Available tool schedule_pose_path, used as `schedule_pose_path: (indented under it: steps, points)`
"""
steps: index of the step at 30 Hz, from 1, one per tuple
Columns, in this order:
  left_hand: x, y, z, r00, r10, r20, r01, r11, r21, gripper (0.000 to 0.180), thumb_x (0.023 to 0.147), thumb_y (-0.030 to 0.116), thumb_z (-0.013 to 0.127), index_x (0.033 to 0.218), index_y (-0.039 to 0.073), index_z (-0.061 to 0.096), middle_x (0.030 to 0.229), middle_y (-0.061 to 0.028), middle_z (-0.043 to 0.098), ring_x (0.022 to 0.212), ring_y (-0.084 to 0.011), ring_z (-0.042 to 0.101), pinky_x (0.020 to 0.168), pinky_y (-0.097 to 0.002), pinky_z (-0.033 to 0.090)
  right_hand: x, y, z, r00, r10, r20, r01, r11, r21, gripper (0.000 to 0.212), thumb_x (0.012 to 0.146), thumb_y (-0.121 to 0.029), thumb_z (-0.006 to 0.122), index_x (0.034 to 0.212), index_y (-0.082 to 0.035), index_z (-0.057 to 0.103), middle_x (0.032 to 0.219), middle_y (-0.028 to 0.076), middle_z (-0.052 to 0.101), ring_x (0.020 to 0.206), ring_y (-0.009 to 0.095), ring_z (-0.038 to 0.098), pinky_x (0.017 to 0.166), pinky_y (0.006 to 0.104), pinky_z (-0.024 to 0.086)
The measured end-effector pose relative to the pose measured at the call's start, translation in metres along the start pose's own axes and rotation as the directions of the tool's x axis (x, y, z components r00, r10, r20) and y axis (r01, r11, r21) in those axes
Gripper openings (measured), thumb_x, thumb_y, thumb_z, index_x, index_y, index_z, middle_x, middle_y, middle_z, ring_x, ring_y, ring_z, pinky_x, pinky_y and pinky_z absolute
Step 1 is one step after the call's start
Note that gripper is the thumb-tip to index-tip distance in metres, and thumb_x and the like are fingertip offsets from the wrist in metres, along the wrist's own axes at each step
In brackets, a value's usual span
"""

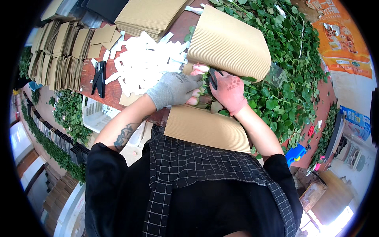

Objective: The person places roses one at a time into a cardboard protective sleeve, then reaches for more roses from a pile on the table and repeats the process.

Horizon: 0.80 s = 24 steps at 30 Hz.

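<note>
Pink roses (199,68) lie in front of me with their heads to the left, partly hidden by my hands. Across them rests my left hand (175,87) in a grey glove, fingers stretched out over the blooms. My right hand (229,91), in a pink glove with dark fingertips, is curled around the roses just behind the heads. A sheet of brown corrugated paper (207,128) runs under the flowers toward my apron; its far part (229,43) curves up beyond them. Whether both parts are one sheet is hidden.
White paper strips (140,59) are heaped to the left, near a black stapler (100,79). Stacks of brown cardboard (65,39) and flat sheets (146,15) stand at the far left. Leafy green stems (284,91) cover the right side, beside a blue tool (296,153).
</note>
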State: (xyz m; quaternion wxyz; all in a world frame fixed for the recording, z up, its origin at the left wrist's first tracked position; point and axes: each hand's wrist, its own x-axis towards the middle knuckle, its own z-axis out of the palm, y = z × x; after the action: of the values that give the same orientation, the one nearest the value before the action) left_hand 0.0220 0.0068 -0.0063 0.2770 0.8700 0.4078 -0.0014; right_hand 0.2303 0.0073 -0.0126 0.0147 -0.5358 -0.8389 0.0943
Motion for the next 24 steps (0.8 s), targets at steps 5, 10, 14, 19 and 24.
schedule_pose_path:
  steps: [5, 10, 14, 19, 24]
  points:
    - [0.005, 0.009, -0.012, 0.997, -0.028, 0.077, 0.028, 1.000, 0.006, 0.035, 0.087, 0.025, 0.048, 0.118, 0.016, 0.062, 0.125, -0.0074, 0.059, 0.086, -0.0285, 0.066, 0.077, -0.0385, 0.051, -0.007, 0.000, -0.014, 0.998, -0.030, 0.058, 0.032, 0.999, -0.028, 0.032, 0.078, -0.029, 0.064, 0.101, -0.007, 0.061, 0.085, 0.009, 0.063, 0.072, 0.028, 0.064, 0.064, 0.0399, 0.051]
    - [0.001, -0.001, -0.002, 1.000, 0.007, 0.022, -0.006, 0.998, -0.057, 0.036, 0.085, 0.019, 0.051, 0.118, 0.014, 0.062, 0.115, -0.0101, 0.064, 0.087, -0.0286, 0.066, 0.078, -0.0376, 0.051, -0.015, 0.026, -0.102, 0.918, 0.045, -0.394, 0.066, 0.962, 0.264, 0.040, 0.080, -0.035, 0.061, 0.111, -0.010, 0.060, 0.091, 0.011, 0.064, 0.087, 0.029, 0.064, 0.079, 0.0401, 0.050]
    - [-0.002, -0.001, -0.042, 0.985, 0.018, -0.171, -0.077, 0.934, -0.348, 0.029, 0.083, 0.014, 0.057, 0.110, 0.011, 0.066, 0.093, -0.0104, 0.068, 0.079, -0.0233, 0.066, 0.073, -0.0332, 0.052, 0.024, 0.080, -0.107, 0.864, 0.406, -0.297, -0.370, 0.913, 0.172, 0.053, 0.083, -0.043, 0.059, 0.121, -0.006, 0.054, 0.106, 0.017, 0.064, 0.097, 0.034, 0.062, 0.087, 0.0405, 0.048]
    - [-0.005, -0.015, -0.086, 0.946, -0.307, -0.102, 0.126, 0.639, -0.759, 0.040, 0.084, 0.026, 0.067, 0.115, 0.002, 0.062, 0.094, -0.0086, 0.066, 0.079, -0.0120, 0.061, 0.071, -0.0270, 0.050, 0.034, 0.124, -0.080, 0.781, 0.595, -0.192, 0.020, 0.283, 0.959, 0.067, 0.079, -0.026, 0.072, 0.134, -0.001, 0.043, 0.104, 0.017, 0.065, 0.092, 0.025, 0.064, 0.084, 0.0324, 0.050]
    - [0.000, -0.005, -0.074, 0.554, -0.202, -0.808, -0.411, 0.777, -0.476, 0.080, 0.075, 0.033, 0.075, 0.140, 0.005, 0.037, 0.138, -0.0151, 0.041, 0.121, -0.0249, 0.047, 0.099, -0.0379, 0.041, -0.014, 0.124, -0.112, 0.888, 0.269, -0.374, 0.323, 0.218, 0.921, 0.050, 0.088, -0.016, 0.058, 0.131, 0.004, 0.042, 0.111, 0.019, 0.061, 0.096, 0.025, 0.062, 0.092, 0.0354, 0.048]
